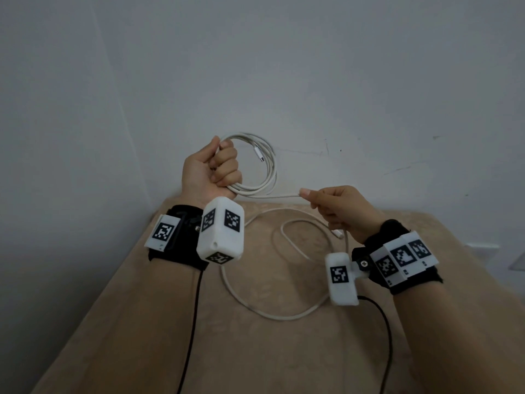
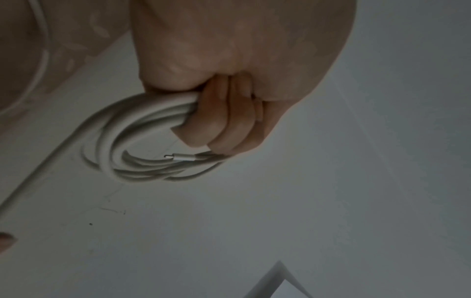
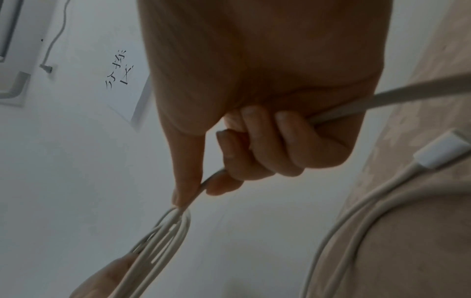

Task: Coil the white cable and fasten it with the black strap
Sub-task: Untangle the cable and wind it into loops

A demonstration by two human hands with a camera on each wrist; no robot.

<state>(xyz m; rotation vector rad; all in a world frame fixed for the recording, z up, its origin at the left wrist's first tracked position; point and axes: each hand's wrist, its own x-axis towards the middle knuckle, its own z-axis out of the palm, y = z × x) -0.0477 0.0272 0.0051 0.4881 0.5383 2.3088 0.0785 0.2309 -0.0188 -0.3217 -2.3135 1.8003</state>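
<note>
My left hand (image 1: 218, 169) is raised in a fist and grips several coiled loops of the white cable (image 1: 268, 166); a connector (image 1: 259, 153) sticks out inside the coil. In the left wrist view the same hand (image 2: 224, 125) is curled round the coil (image 2: 132, 141). From the coil one strand runs right to my right hand (image 1: 332, 206), which pinches it between thumb and forefinger with the other fingers curled round it (image 3: 254, 153). The cable's loose part (image 1: 255, 297) lies in loops on the beige table (image 1: 170, 336), with its other connector (image 1: 338, 234) near my right hand. No black strap shows in any view.
A white wall (image 1: 284, 66) stands right behind the table's far edge. Black cords (image 1: 196, 322) from the wrist cameras hang over the table near me. A wall socket plate (image 1: 483, 247) shows at the right, beyond the table's edge.
</note>
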